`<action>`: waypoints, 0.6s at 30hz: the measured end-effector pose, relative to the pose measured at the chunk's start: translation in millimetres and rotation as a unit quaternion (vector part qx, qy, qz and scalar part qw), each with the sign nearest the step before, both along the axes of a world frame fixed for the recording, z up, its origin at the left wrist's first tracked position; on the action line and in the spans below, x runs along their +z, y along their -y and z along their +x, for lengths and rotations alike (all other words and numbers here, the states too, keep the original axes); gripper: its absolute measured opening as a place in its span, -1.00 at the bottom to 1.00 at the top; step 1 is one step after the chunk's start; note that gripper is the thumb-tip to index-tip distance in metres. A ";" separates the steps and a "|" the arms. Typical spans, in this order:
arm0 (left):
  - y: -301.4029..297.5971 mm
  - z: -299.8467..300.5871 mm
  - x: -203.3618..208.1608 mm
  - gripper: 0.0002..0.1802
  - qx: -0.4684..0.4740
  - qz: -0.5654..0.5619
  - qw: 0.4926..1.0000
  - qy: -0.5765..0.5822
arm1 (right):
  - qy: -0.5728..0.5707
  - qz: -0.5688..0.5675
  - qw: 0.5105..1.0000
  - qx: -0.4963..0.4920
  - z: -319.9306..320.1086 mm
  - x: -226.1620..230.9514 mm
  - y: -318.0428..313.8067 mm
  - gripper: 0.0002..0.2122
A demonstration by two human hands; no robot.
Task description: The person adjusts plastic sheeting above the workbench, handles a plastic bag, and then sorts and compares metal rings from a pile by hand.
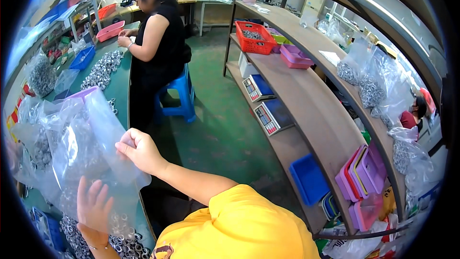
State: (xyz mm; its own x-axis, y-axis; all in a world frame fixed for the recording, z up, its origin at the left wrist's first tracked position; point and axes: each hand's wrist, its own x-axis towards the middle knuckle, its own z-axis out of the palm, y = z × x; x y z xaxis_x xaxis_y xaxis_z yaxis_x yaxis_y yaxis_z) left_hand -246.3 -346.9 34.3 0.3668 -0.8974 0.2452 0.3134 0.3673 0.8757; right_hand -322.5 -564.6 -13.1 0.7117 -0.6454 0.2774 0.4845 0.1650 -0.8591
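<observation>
A clear plastic bag (115,163) is spread out above the green worktable. My right hand (141,151) pinches its right edge between thumb and fingers. My left hand (96,206) shows through the film with its fingers stretched and apart; whether it is inside the bag or behind it I cannot tell. Under and around the bag lie loose grey metal rings (127,244). A purple tray rim (84,93) shows behind the bag's upper edge. Several filled clear bags, one of them a bag of small metal parts (42,74), stand along the table's left side.
Farther along the table, a person (158,33) sits on a blue stool (177,96) beside a metal-ring pile (103,69), a blue tray (83,58) and a pink tray (110,31). On my right, shelves (306,100) hold a red basket (254,37), scales (270,117) and stacked trays (362,172).
</observation>
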 end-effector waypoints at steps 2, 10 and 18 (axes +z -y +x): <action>-1.2 -4.8 -0.6 0.01 0.049 0.034 0.998 0.018 | -0.024 -0.120 0.991 -0.057 -6.2 6.7 -7.0 -0.87; -27.3 20.6 -40.9 -0.84 0.333 0.231 0.914 -0.025 | -0.007 -0.122 0.984 -0.126 2.2 4.2 -9.1 -0.87; -48.9 35.8 -43.1 -0.80 0.484 0.123 0.862 0.083 | -0.074 -0.125 0.985 0.088 17.9 -16.2 -22.9 -0.82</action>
